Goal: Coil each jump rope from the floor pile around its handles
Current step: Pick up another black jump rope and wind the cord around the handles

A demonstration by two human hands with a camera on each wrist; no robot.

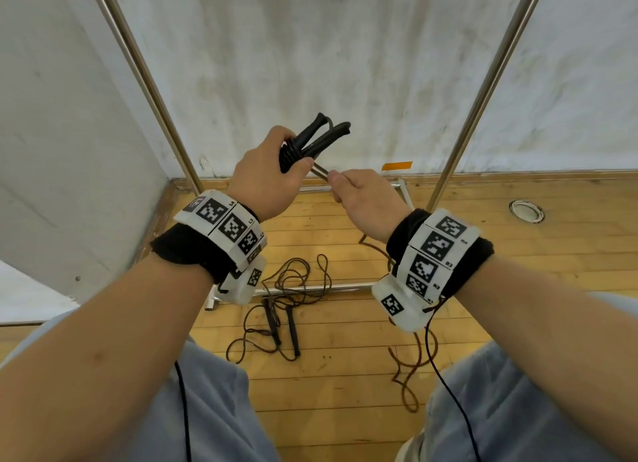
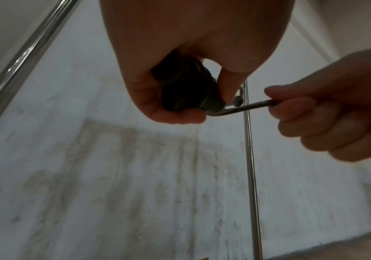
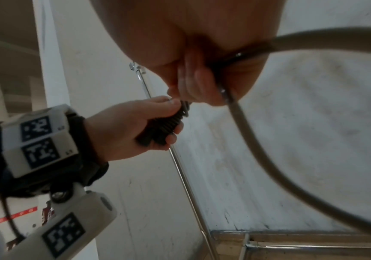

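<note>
Held up in front of the white wall [image 1: 310, 47], the left hand [image 1: 266, 178] has its fingers curled tight round a pair of black handles [image 1: 321, 135] that lie side by side, their free ends sticking up and away past the knuckles; several turns of rope [image 1: 289, 156] are wound closely about the lower part of the handles, inside that grip. Just beside it, the right hand [image 1: 366, 199] is clamped on the loose stretch of the same rope, thumb and curled fingers pinching it where it leaves the coil, so a short taut length [image 2: 246, 107] runs between the two hands. In the right wrist view the rope [image 3: 258, 158] passes out of the fist and curves down in a wide arc. Below, on the wooden floor [image 1: 518, 271], a second jump rope [image 1: 286, 303] lies in loose tangled loops with its two dark handles close together between the person's knees, and a brown rope [image 1: 407, 368] trails in bends under the right wrist. Metal poles [image 1: 145, 82] of a frame stand on either side
</note>
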